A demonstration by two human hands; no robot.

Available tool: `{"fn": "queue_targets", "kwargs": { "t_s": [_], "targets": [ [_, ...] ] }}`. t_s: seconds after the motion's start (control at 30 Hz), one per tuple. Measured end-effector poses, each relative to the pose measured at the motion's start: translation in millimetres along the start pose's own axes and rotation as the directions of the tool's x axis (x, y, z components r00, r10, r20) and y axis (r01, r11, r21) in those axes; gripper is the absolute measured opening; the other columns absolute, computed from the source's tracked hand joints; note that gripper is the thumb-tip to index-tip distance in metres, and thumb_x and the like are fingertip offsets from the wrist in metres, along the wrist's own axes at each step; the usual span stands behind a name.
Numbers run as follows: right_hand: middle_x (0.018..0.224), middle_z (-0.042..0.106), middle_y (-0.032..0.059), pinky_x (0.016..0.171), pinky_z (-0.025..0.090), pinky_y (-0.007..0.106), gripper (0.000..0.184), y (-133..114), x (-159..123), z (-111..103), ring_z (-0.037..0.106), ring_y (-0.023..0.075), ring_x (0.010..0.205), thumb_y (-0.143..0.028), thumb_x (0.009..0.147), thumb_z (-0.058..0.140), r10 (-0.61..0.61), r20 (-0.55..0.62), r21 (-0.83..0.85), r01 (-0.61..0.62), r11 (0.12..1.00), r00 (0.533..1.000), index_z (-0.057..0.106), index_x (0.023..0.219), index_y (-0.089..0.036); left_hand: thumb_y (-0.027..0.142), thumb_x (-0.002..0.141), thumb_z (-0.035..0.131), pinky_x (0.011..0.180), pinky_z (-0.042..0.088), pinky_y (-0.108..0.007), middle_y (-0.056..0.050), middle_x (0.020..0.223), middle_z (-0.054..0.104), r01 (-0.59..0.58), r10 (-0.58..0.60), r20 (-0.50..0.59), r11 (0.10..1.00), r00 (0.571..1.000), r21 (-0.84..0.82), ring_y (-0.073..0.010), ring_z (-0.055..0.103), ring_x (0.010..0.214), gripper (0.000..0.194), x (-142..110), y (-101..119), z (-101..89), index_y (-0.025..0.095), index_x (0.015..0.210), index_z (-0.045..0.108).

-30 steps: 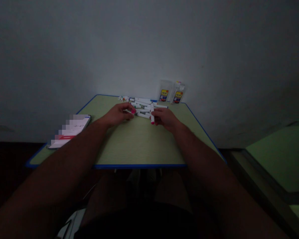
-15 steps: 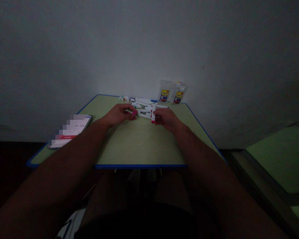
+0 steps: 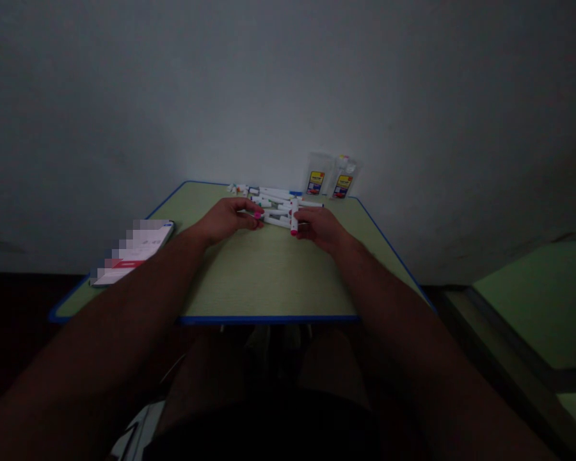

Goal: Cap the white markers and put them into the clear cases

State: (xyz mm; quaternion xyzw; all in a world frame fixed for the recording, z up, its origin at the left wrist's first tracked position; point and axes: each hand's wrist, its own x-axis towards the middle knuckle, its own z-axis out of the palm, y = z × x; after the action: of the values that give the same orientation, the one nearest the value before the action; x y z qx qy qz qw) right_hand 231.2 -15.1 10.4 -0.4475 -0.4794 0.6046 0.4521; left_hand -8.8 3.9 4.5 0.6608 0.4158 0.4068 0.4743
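White marker with a pinkish-red end, held pointing back at the person

So the right hand has a white marker pinched between thumb and fingers, over the right side of a messy pile of markers. Its long axis runs pretty much top to bottom in view: pinkish-red end nearest the person, other end aimed at the wall. Most of the pile lies roughly sideways, so it's almost crosswise to them. Can't tell how steeply it's tilted.

Left hand is pinching a small pink piece at the pile's left side, too tiny to make out properly.

Label-wise: two clear pouches stand at the back of the table, each with a yellow and dark-blue label. There's some lettering on the yellow, but no way I can read a brand. The phone off to the left shows a red band on a partly pixelated screen, text unreadable too.
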Motion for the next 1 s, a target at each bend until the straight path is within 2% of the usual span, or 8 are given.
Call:
{"fn": "queue_targets", "kwargs": {
  "t_s": [0.3,0.77,1.0],
  "targets": [
    [0.063,0.064,0.003,0.046,0.05,0.02,0.005,-4.2,1.9,-4.3,0.058,0.0098,0.049,-0.009,0.082,0.058,0.038,-0.036,0.154,-0.032,0.988,0.999,0.063,0.081,-0.01,0.017,0.059,0.085,0.096,0.052,-0.048,-0.006,0.084,0.076,-0.008,0.008,0.002,1.0,1.0,-0.001,-0.0226,0.071,0.086,0.035,0.8,-1.9,-0.7,0.015,0.092,0.073],
    [0.065,0.065,0.0033,0.047,0.052,0.022,0.001,-0.4,3.7,-5.4,0.058,0.0106,0.05,-0.011,0.079,0.061,0.007,-0.028,0.103,-0.004,0.995,1.0,0.062,0.079,-0.012,0.015,0.059,0.084,0.094,0.054,-0.046,-0.005,0.081,0.077,-0.006,0.006,0.006,1.0,1.0,-0.031,-0.0214,0.072,0.082,0.036,-1.2,0.1,0.5,0.014,0.093,0.074],
    [0.065,0.063,0.002,0.046,0.051,0.022,0.003,-0.2,3.5,-4.8,0.057,0.0102,0.048,-0.011,0.078,0.062,0.012,-0.022,0.083,-0.011,0.997,1.0,0.06,0.08,-0.012,0.019,0.056,0.088,0.094,0.054,-0.046,-0.006,0.081,0.077,0.002,-0.002,0.001,0.999,1.0,-0.05,-0.0226,0.073,0.082,0.041,-0.7,-0.6,0.9,0.013,0.093,0.074]
  ]
}}
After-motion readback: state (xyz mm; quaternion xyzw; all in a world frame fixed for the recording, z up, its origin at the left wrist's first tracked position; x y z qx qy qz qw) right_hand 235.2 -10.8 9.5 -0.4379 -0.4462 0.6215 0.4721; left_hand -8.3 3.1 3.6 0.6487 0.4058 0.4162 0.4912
